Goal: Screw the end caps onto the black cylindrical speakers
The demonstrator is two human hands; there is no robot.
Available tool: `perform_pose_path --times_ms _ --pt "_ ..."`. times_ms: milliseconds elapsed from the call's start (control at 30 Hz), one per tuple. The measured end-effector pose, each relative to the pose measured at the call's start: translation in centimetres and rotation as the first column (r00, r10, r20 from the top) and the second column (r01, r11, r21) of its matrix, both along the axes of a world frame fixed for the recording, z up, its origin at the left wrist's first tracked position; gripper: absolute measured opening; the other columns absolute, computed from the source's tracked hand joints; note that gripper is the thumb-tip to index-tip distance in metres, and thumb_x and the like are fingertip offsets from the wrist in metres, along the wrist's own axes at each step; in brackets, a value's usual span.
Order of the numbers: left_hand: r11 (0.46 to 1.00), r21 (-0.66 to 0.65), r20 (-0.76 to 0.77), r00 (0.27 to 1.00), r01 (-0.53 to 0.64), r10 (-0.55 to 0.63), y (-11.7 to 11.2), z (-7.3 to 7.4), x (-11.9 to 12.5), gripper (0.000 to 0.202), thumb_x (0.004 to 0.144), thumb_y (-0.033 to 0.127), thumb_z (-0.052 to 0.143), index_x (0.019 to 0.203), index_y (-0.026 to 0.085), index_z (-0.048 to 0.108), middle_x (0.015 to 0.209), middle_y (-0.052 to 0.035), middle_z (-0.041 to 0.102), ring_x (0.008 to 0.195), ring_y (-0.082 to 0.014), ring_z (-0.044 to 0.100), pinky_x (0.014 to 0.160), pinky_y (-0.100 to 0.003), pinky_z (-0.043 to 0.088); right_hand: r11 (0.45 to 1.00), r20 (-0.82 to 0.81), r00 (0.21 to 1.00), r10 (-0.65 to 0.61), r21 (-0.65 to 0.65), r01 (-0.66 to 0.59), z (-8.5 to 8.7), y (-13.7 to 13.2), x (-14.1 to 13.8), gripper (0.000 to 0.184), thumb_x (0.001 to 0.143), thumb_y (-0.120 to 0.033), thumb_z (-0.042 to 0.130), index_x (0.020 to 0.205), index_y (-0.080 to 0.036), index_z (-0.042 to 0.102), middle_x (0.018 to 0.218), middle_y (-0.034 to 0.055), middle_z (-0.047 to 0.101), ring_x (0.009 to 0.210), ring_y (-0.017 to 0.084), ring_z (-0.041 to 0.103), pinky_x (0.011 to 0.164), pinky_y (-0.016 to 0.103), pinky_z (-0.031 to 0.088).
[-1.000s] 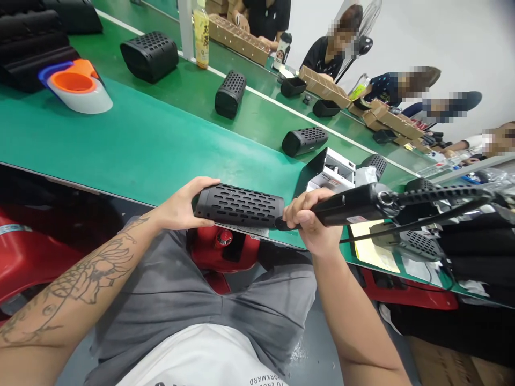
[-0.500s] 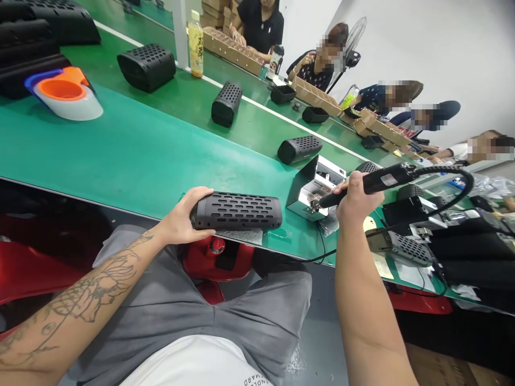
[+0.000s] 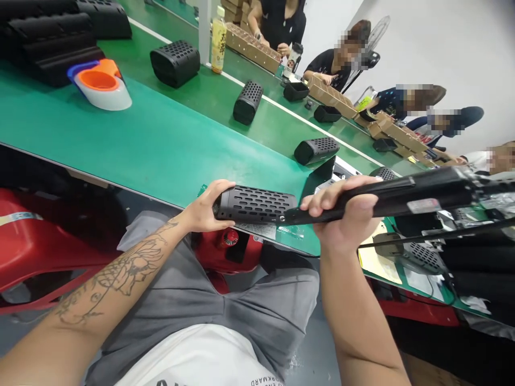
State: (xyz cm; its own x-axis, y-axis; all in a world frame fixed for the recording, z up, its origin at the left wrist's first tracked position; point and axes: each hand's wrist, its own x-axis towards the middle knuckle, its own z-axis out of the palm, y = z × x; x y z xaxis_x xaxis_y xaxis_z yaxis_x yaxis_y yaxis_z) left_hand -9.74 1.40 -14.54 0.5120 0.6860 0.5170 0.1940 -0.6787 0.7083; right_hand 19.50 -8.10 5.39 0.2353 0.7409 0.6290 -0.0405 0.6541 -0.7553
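Note:
My left hand [image 3: 210, 208] grips the left end of a black perforated housing [image 3: 261, 203], fingers over the top and thumb along the near side. The housing lies lengthwise at the front edge of the green bench. In my right hand [image 3: 346, 212] is a black electric screwdriver [image 3: 414, 190], held nearly level and pointing left. Its tip sits at the housing's near right corner, where a small shiny spot shows; I cannot tell if the bit touches. Behind my right hand stands a screw feeder [image 3: 322, 177], mostly hidden.
Several similar housings, one of them here [image 3: 248, 102], stand along the green bench [image 3: 161, 155]. An orange and white tape dispenser [image 3: 107, 91] is at the left. A yellow-labelled bottle [image 3: 218, 43] stands farther back. People work across the bench. A red stool [image 3: 40, 241] is below left.
My right hand has brought the screwdriver from the screw feeder leftward and nearer, to the housing's right end. My left hand keeps its grip. The whole view has shifted a little.

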Motion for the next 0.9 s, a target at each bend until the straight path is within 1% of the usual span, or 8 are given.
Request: perform_pose_path --times_ms 67,133,300,433,600,667,767,900 --pt "1.000 -0.005 0.008 1.000 0.007 -0.006 0.0 0.0 0.1 0.113 0.090 0.058 0.108 0.187 0.027 0.058 0.181 -0.0241 0.066 0.173 -0.0509 0.066 0.151 -0.071 0.054 0.999 0.016 0.999 0.039 -0.019 -0.038 -0.6 0.5 -1.7 0.051 0.097 -0.072 0.107 0.100 -0.031 0.077 0.064 -0.0096 0.066 0.045 0.016 0.066 0.051 0.033 0.066" --pt "1.000 -0.010 0.008 1.000 0.013 -0.013 0.0 0.0 0.2 0.112 0.091 0.057 0.107 0.187 0.027 0.057 0.182 -0.0239 0.066 0.174 -0.0503 0.065 0.151 -0.070 0.054 0.998 0.044 0.999 0.023 -0.053 -0.021 -1.3 1.1 -2.6 0.056 0.094 -0.075 0.108 0.099 -0.030 0.075 0.064 -0.0096 0.066 0.046 0.015 0.065 0.051 0.033 0.066" --pt "0.999 -0.026 0.012 1.000 0.022 -0.021 -0.1 0.1 0.2 0.112 0.090 0.056 0.109 0.187 0.027 0.059 0.182 -0.0237 0.067 0.174 -0.0501 0.065 0.152 -0.071 0.053 0.991 0.079 0.997 0.012 -0.134 -0.001 -2.3 2.1 -3.0 0.061 0.094 -0.076 0.107 0.094 -0.030 0.066 0.063 -0.0113 0.063 0.045 0.012 0.058 0.051 0.031 0.063" --pt "0.998 -0.059 0.001 1.000 0.019 -0.019 -0.2 0.3 0.1 0.115 0.087 0.056 0.112 0.186 0.030 0.060 0.181 -0.0215 0.068 0.173 -0.0502 0.066 0.151 -0.071 0.055 0.982 0.131 0.987 0.089 -0.175 -0.066 -2.3 2.0 -2.9 0.065 0.091 -0.075 0.110 0.093 -0.031 0.062 0.062 -0.0119 0.061 0.044 0.013 0.057 0.051 0.032 0.062" --pt "0.998 -0.041 0.008 0.999 0.040 -0.040 -0.2 0.5 0.1 0.113 0.090 0.055 0.110 0.187 0.028 0.058 0.182 -0.0217 0.067 0.174 -0.0488 0.067 0.151 -0.067 0.055 0.964 0.151 0.974 0.171 -0.227 -0.135 -2.1 1.9 -2.7 0.066 0.088 -0.071 0.113 0.086 -0.030 0.061 0.059 -0.0112 0.062 0.044 0.012 0.056 0.050 0.031 0.061" --pt "0.999 -0.024 0.017 0.999 0.047 -0.047 -0.3 0.6 0.1 0.111 0.093 0.055 0.108 0.187 0.026 0.056 0.182 -0.0228 0.067 0.173 -0.0486 0.067 0.151 -0.067 0.055 0.961 0.152 0.971 0.185 -0.232 -0.147 -2.1 2.0 -2.6 0.066 0.088 -0.070 0.113 0.084 -0.030 0.061 0.059 -0.0108 0.062 0.044 0.013 0.057 0.049 0.031 0.060" --pt "0.999 -0.009 0.016 0.999 0.047 -0.046 -0.3 0.6 0.1 0.111 0.094 0.056 0.107 0.187 0.026 0.056 0.182 -0.0233 0.067 0.172 -0.0485 0.068 0.150 -0.066 0.057 0.961 0.161 0.969 0.187 -0.235 -0.146 -2.4 1.9 -2.7 0.068 0.087 -0.074 0.113 0.083 -0.031 0.059 0.058 -0.0112 0.061 0.043 0.013 0.055 0.049 0.033 0.059" --pt "1.000 -0.015 -0.016 1.000 0.014 -0.015 -0.2 0.5 0.0 0.113 0.091 0.058 0.108 0.187 0.027 0.057 0.182 -0.0230 0.067 0.172 -0.0493 0.068 0.149 -0.068 0.058 0.961 0.177 0.967 0.184 -0.239 -0.139 -2.5 1.7 -3.0 0.069 0.087 -0.078 0.111 0.087 -0.031 0.060 0.060 -0.0106 0.063 0.046 0.014 0.059 0.053 0.034 0.060"
